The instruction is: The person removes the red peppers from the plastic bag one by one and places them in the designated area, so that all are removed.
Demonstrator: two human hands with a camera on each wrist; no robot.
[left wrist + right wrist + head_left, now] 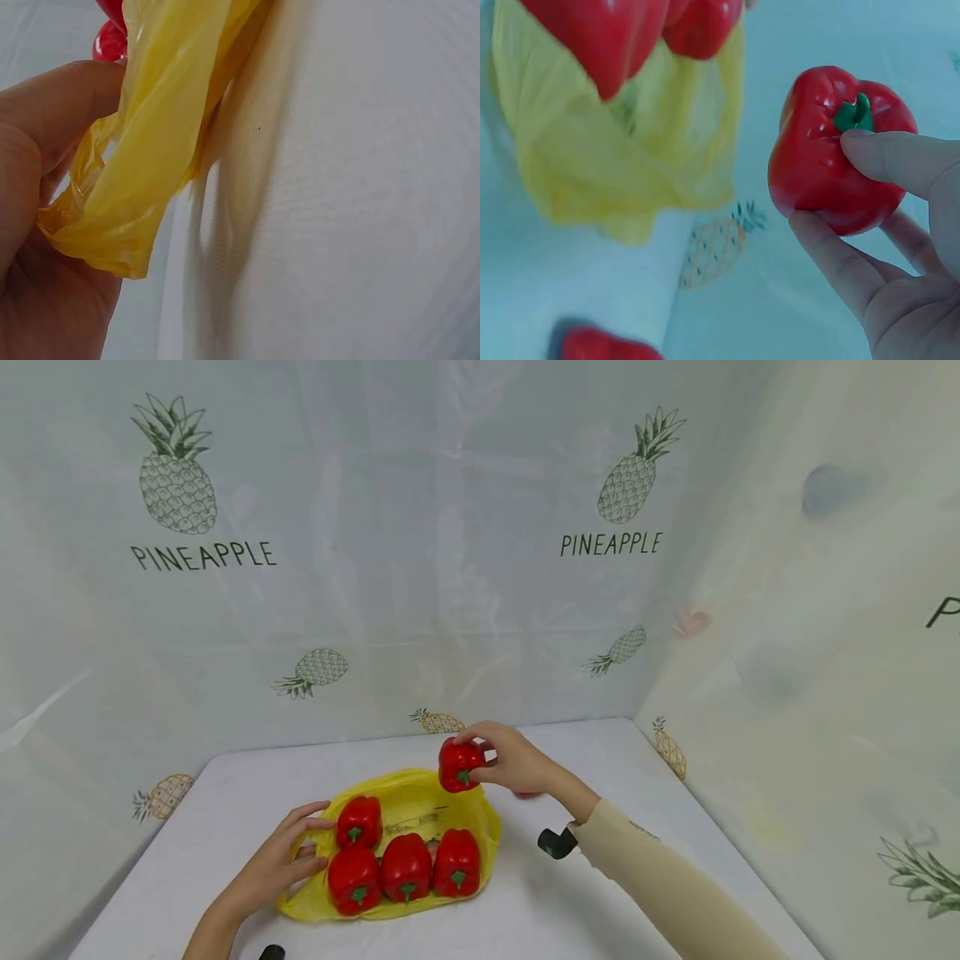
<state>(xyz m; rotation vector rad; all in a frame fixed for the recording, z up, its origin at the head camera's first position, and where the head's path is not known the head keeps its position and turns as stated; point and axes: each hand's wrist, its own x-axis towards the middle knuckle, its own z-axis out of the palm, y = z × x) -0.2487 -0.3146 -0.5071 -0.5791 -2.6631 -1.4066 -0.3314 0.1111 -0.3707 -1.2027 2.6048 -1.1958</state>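
My right hand (513, 760) holds a red bell pepper (459, 766) with a green stem above the far right edge of a yellow plastic bag (487, 827). In the right wrist view, the thumb (885, 154) presses beside the stem of that pepper (810, 172) and the other fingers curl underneath. My left hand (273, 864) holds the bag's left edge, its fingertips close to two peppers. Yellow film (161, 135) runs along the fingers in the left wrist view. Several red bell peppers, among them a front middle one (407, 864), sit in the spread bag.
Another red pepper (527, 794) lies on the white table (600, 893), mostly hidden behind the right wrist. A dark camera piece (557, 843) sticks out by the right sleeve (652, 868). Pineapple-print sheeting (450, 568) hangs behind the table and along its sides.
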